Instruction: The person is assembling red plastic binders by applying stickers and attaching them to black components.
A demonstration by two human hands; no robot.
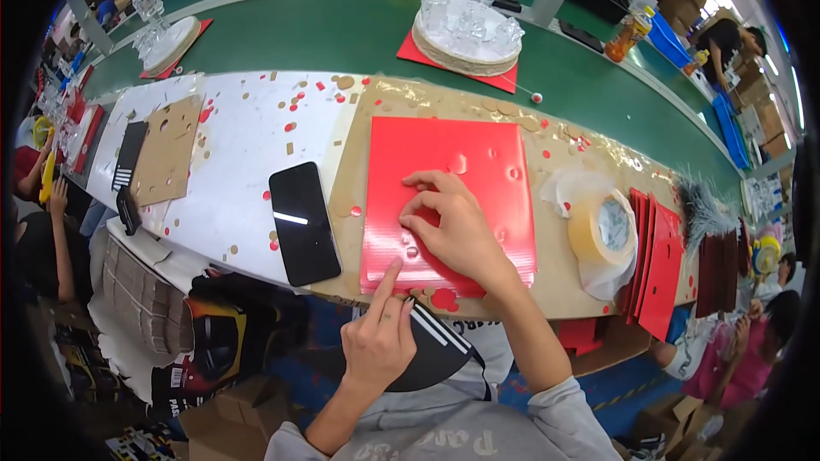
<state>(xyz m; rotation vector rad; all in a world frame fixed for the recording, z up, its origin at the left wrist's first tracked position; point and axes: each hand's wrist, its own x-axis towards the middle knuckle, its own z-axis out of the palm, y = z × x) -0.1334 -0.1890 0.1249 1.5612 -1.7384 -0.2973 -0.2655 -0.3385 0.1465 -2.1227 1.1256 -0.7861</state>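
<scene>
A stack of glossy red cardboard sheets (491, 141) lies before me, with small cut-outs and bumps on its top. Over its middle, my right hand (457, 226) has the thumb and a finger curled together at the tips. Whatever may be between them is too small to make out. My left hand (380, 341) is at the stack's near edge, index finger stretched toward the red surface and the other fingers partly bent. No object shows in it. Loose red discs (444, 298) lie at that near edge. Left of the stack is a black phone (305, 222).
A tape roll (613, 230) and upright red cards (653, 265) are on the right. Brown cardboard (171, 154) lies left, among scattered punched bits. Behind, a green conveyor (342, 34) carries clear plastic parts on round white stacks (468, 38). Other people work at both sides.
</scene>
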